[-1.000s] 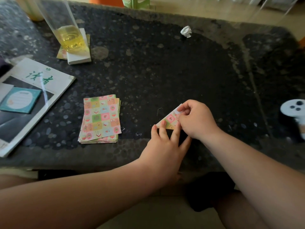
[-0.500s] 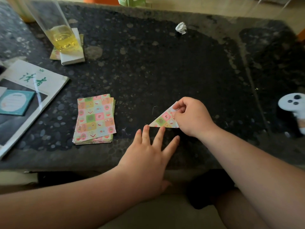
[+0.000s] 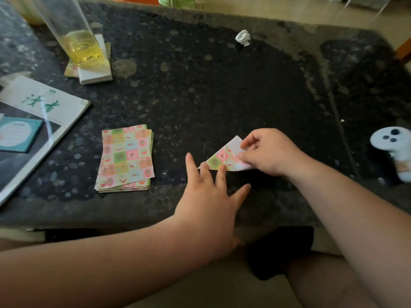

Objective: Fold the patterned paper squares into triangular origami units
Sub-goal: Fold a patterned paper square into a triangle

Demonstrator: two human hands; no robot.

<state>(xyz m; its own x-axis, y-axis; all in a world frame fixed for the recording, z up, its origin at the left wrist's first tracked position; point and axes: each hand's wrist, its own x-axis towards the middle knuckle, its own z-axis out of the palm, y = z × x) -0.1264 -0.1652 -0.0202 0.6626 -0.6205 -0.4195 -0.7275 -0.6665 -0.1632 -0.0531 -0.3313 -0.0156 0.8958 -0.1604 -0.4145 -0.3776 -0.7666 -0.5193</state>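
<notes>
Your right hand (image 3: 270, 153) pinches right end of folded paper triangle (image 3: 222, 160), fingers curled. Your left hand (image 3: 209, 196) flat, fingers straight and spread, tips touching triangle's near-left edge. Triangle lies on dark table (image 3: 222, 96), near front edge. Stack of patterned squares (image 3: 126, 156) sits left, apart.

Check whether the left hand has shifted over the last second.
Yes, slightly. The left hand has slid toward the stack of paper squares; its index finger now lies just past the left tip of the folded triangle.
</notes>
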